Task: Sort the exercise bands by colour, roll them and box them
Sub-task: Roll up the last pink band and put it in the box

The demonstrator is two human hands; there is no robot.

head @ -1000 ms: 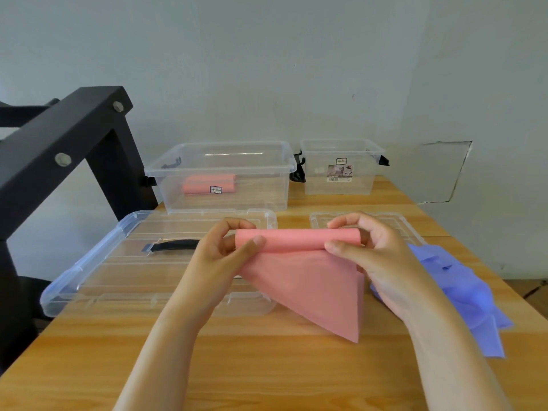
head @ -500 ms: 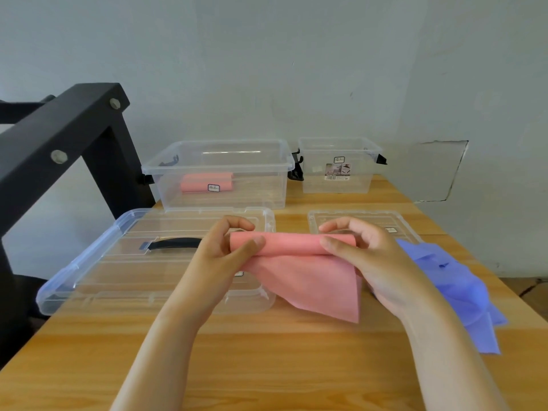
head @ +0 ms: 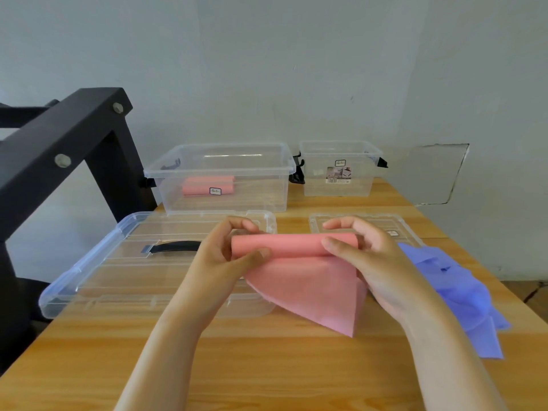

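- The pink band (head: 299,280) is held in the air above the near middle of the wooden table (head: 267,372), between the two hands. Its upper part is rolled into a tube that lies from left to right. The rest hangs loose and ends in a point close to the table top.
- The left hand (head: 221,259) grips the left end of the tube, with the thumb pressed on the near side and the fingers curled over the far side.
- The right hand (head: 373,262) grips the right end in the same way, thumb on the near side and fingers curled over the top.
- A pile of blue bands (head: 456,292) lies unrolled on the table at the right, just beside the right hand.
- At the far side stands a large clear box (head: 219,203), open, with rolled pink bands (head: 207,186) in its left part. I cannot tell how many rolls there are.
- To the right of it stands a small clear box (head: 355,188), also open, with a label on its near wall.
- The large lid (head: 98,280), with a black handle (head: 175,247), lies flat on the table at the left, partly behind the left hand.
- The small lid (head: 373,222) lies flat behind the right hand.
- A black frame (head: 59,149) stands at the far left.
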